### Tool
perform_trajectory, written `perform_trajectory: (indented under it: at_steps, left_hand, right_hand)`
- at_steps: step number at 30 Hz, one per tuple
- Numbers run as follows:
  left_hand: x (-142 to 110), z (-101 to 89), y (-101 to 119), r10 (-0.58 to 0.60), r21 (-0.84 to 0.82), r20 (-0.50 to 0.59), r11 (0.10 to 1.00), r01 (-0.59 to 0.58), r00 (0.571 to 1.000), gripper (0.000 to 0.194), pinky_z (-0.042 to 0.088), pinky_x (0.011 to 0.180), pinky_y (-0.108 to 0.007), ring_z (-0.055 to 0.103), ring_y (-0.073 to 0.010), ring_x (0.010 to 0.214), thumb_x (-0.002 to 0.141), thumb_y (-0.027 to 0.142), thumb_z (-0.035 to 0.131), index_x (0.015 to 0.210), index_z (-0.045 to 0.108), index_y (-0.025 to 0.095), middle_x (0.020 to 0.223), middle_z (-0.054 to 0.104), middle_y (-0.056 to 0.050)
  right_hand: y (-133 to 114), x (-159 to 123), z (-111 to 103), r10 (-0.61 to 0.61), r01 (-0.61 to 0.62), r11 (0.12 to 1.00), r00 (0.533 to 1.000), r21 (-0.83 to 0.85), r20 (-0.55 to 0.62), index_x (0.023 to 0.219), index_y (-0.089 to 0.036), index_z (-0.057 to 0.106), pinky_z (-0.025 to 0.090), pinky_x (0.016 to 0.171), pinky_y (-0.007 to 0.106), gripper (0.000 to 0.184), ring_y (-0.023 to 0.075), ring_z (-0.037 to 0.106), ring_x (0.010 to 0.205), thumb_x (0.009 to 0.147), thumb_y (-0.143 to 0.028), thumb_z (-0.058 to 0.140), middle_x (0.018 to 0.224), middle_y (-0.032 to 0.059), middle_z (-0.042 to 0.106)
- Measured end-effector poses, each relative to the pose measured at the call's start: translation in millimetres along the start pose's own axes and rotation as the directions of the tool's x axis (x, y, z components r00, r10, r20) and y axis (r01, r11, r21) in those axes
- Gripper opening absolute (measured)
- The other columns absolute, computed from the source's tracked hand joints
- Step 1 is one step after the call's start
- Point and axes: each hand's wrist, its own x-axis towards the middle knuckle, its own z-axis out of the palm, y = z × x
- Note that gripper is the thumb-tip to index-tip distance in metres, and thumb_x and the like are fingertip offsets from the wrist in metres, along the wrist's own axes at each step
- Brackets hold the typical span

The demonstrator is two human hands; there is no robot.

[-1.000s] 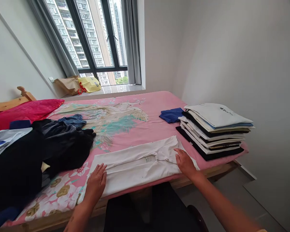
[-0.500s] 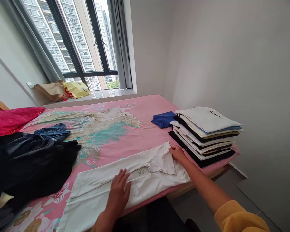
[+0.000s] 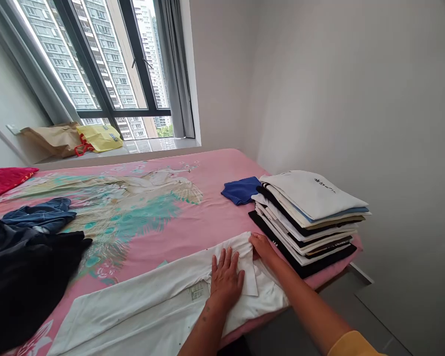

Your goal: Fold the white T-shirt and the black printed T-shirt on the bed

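Observation:
A white T-shirt [image 3: 133,310] lies partly folded along the near edge of the bed, with a printed mark near its neck. My left hand [image 3: 227,278] rests flat on it beside the sleeve, fingers stretched out. At the shirt's right end, my right hand [image 3: 263,249] is closed on the cloth by the sleeve; its fingertips are partly hidden. Just beyond my right forearm stands a tall stack of folded shirts [image 3: 311,195], white on top with dark and light layers below.
A folded blue garment [image 3: 241,190] touches the stack's left side. Dark clothes [image 3: 29,277] and jeans [image 3: 40,215] are heaped at the left on the pink bedspread [image 3: 203,212]. A red pillow [image 3: 7,180] lies behind them. Paper bag [image 3: 55,138] and yellow bag [image 3: 102,137] sit on the windowsill.
My left hand has slid right along the shirt, from its middle to near the sleeve. My right hand keeps its hold at the end. The view has turned slightly right.

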Motion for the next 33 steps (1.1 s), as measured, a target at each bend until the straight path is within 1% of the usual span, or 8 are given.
perform_trajectory:
  at_steps: [3,7,11,15,23,26,28,33]
  left_hand:
    - [-2,2.0,-1,0.004,0.012,-0.026,1.0,-0.003,1.0,0.052,0.014,0.112,-0.055,0.021,-0.0264,0.138,0.087,0.041,0.04,0.137,0.039,0.027,0.148,0.031,-0.005]
    - [0,1.6,1,0.002,0.016,-0.04,1.0,-0.001,0.999,0.052,0.014,0.112,-0.054,0.022,-0.026,0.138,0.087,0.041,0.041,0.137,0.04,0.027,0.148,0.033,-0.006]
    - [0,0.4,1,0.0,0.019,-0.039,1.0,0.001,0.999,0.052,0.015,0.112,-0.054,0.022,-0.0254,0.138,0.088,0.04,0.041,0.138,0.039,0.026,0.148,0.03,-0.007]
    - [-2,0.3,2,-0.014,0.022,-0.045,1.0,0.015,0.999,0.053,0.013,0.112,-0.054,0.02,-0.0261,0.139,0.087,0.041,0.043,0.138,0.039,0.027,0.149,0.029,-0.007]
    - [-2,2.5,3,-0.054,-0.011,-0.019,0.998,0.054,0.998,0.055,0.009,0.112,-0.055,0.016,-0.028,0.139,0.085,0.046,0.044,0.137,0.039,0.032,0.15,0.025,-0.009]
    - [-1,3.0,4,-0.064,-0.026,0.002,0.998,0.064,0.998,0.057,0.008,0.111,-0.056,0.014,-0.0284,0.14,0.085,0.047,0.044,0.139,0.036,0.032,0.151,0.023,-0.011]
    - [2,0.3,4,-0.08,-0.04,0.046,0.996,0.082,0.996,0.06,0.008,0.111,-0.057,0.014,-0.0292,0.14,0.084,0.047,0.043,0.141,0.033,0.029,0.15,0.024,-0.013]
    - [8,-31.5,-6,-0.08,-0.136,0.253,0.984,0.117,0.964,0.057,0.019,0.107,-0.06,0.027,-0.0329,0.135,0.077,0.045,0.054,0.131,0.047,0.031,0.143,0.04,-0.01]
  right_hand:
    - [10,3,-10,-0.055,0.054,0.998,0.995,-0.012,-0.082,0.081,-0.017,0.056,0.044,0.049,0.026,0.025,0.0149,0.055,0.055,0.074,-0.034,0.039,0.069,0.0035,0.061]
    - [13,19,-16,-0.237,0.224,0.97,0.959,-0.096,-0.155,0.103,-0.02,0.055,0.046,0.077,0.028,0.04,0.0169,0.056,0.09,0.064,-0.027,0.053,0.106,0.0061,0.06]
    - [11,35,-16,-0.37,0.36,0.91,0.929,-0.205,-0.013,0.079,-0.02,0.058,0.043,0.066,0.026,0.016,0.0144,0.052,0.071,0.065,-0.025,0.05,0.08,0.0006,0.06]
    - [17,43,-17,-0.38,0.361,0.904,0.924,-0.229,-0.047,0.066,-0.02,0.051,0.039,0.059,0.024,0.005,0.0128,0.046,0.061,0.062,-0.022,0.049,0.067,-0.0025,0.053]
    - [-12,20,-8,-0.424,0.366,0.887,0.887,-0.283,-0.183,0.091,-0.018,0.058,0.043,0.083,0.034,0.027,0.0193,0.056,0.089,0.08,-0.029,0.036,0.095,0.0073,0.062]
    - [-25,-13,16,-0.511,0.498,0.758,0.855,-0.421,0.093,0.103,-0.019,0.059,0.037,0.096,0.034,0.032,0.0178,0.054,0.103,0.088,-0.028,0.032,0.107,0.0077,0.062]
    - [-25,-30,30,-0.429,0.48,0.637,0.871,-0.603,0.24,0.111,-0.019,0.058,0.026,0.106,0.042,0.035,0.02,0.048,0.116,0.09,-0.027,0.031,0.118,0.0086,0.06]
    - [-13,-34,36,-0.199,0.229,0.464,0.968,-0.855,0.151,0.133,-0.012,0.043,0.003,0.106,0.063,0.046,0.0271,0.026,0.135,0.09,-0.026,0.032,0.143,0.0134,0.037]
